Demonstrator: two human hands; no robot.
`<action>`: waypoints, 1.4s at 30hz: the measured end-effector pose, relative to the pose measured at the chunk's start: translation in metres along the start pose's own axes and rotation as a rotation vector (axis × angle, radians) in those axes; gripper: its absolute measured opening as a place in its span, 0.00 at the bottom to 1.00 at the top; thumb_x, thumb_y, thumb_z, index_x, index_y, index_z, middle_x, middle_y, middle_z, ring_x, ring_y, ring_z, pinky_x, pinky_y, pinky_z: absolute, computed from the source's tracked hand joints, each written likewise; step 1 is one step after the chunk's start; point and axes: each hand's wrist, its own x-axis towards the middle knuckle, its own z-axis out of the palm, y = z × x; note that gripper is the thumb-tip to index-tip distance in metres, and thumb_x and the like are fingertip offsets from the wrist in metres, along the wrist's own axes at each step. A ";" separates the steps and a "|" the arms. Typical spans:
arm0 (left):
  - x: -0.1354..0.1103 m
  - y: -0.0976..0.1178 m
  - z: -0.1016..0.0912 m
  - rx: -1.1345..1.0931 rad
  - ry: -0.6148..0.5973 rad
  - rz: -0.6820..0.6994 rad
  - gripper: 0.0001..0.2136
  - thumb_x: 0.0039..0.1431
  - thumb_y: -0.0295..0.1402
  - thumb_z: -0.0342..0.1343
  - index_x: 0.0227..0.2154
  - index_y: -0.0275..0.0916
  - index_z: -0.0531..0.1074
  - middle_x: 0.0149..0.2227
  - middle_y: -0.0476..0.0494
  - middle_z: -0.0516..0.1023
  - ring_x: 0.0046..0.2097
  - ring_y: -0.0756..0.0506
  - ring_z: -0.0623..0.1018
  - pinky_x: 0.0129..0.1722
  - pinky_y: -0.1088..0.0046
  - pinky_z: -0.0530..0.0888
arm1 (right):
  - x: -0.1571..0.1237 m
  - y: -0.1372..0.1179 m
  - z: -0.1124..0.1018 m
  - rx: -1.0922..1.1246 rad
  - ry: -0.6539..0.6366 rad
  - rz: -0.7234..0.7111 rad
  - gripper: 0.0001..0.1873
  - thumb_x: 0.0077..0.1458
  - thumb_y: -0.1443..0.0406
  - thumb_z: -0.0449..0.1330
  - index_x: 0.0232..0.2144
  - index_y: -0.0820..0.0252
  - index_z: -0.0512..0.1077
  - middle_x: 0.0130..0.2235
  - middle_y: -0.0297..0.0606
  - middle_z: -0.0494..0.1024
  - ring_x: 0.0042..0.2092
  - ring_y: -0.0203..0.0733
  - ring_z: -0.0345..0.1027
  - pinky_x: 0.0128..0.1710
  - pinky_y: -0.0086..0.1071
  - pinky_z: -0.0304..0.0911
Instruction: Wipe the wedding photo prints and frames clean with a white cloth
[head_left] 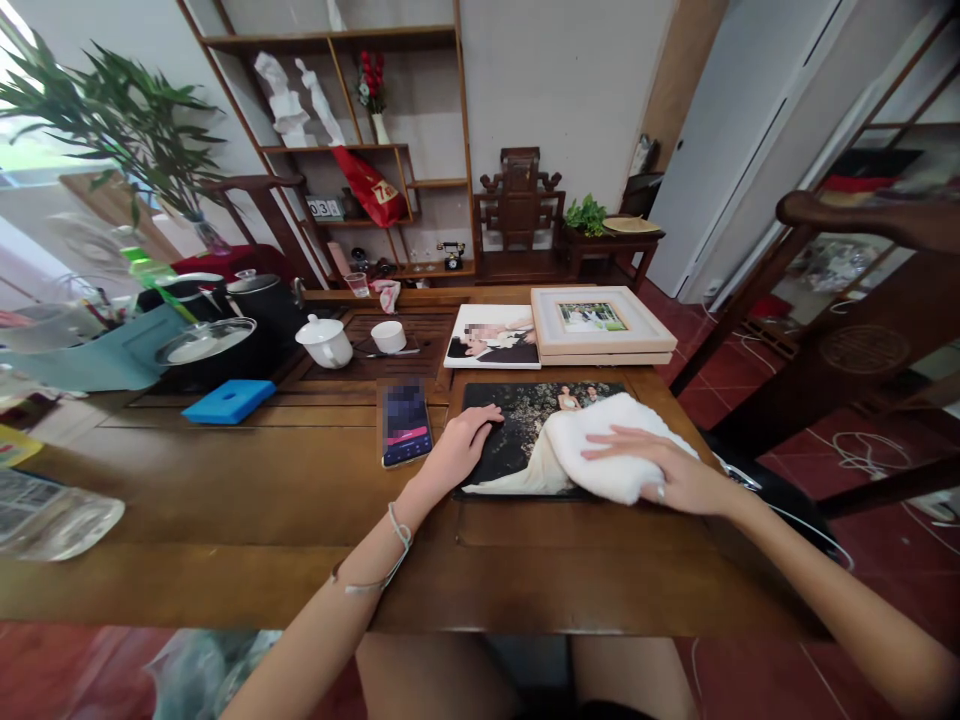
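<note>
Here, right-hand fingers (628,438) touch fluffy cloth (609,478) on a rectangular photo (517,440).

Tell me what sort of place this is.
Probably a home's living or tea room, going by the lidded white cup, the display shelf and the carved wooden chair at the back.

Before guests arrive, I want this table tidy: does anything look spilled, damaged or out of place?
A crumpled red-and-white cloth beside the clear cup looks untidy, bunched rather than folded. No spill or damage visible.
</note>
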 end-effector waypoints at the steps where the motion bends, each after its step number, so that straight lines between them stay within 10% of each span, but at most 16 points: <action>1: 0.000 0.000 0.000 -0.001 -0.001 0.000 0.12 0.66 0.27 0.45 0.43 0.40 0.74 0.51 0.39 0.78 0.55 0.42 0.76 0.58 0.58 0.71 | 0.012 0.010 -0.002 -0.005 0.039 0.013 0.29 0.56 0.45 0.55 0.57 0.46 0.70 0.63 0.36 0.66 0.65 0.61 0.52 0.63 0.58 0.48; 9: -0.001 0.001 0.000 0.001 0.001 -0.007 0.12 0.66 0.27 0.46 0.43 0.39 0.74 0.50 0.39 0.78 0.56 0.42 0.75 0.58 0.57 0.70 | 0.083 0.036 -0.008 -0.150 0.254 0.258 0.30 0.51 0.65 0.57 0.58 0.56 0.68 0.61 0.41 0.68 0.64 0.59 0.57 0.62 0.55 0.51; 22: -0.001 -0.001 0.002 0.017 0.012 0.006 0.12 0.65 0.26 0.46 0.44 0.38 0.74 0.50 0.38 0.78 0.55 0.41 0.76 0.57 0.57 0.71 | 0.018 -0.077 0.036 -0.077 -0.038 -0.215 0.39 0.44 0.71 0.57 0.61 0.50 0.64 0.61 0.35 0.69 0.65 0.49 0.54 0.66 0.54 0.43; 33: 0.000 0.001 0.001 -0.011 0.022 -0.002 0.11 0.65 0.26 0.47 0.43 0.38 0.74 0.49 0.39 0.79 0.55 0.41 0.76 0.57 0.59 0.72 | 0.072 -0.005 0.007 -0.265 0.199 0.181 0.31 0.51 0.67 0.55 0.59 0.56 0.67 0.61 0.41 0.68 0.63 0.53 0.59 0.64 0.53 0.49; 42: 0.000 0.006 0.001 -0.199 0.157 -0.125 0.13 0.66 0.30 0.46 0.49 0.38 0.71 0.49 0.42 0.80 0.50 0.44 0.79 0.53 0.66 0.75 | 0.105 -0.094 0.069 -0.346 0.065 0.037 0.33 0.49 0.67 0.57 0.59 0.68 0.66 0.62 0.52 0.66 0.67 0.63 0.47 0.64 0.59 0.44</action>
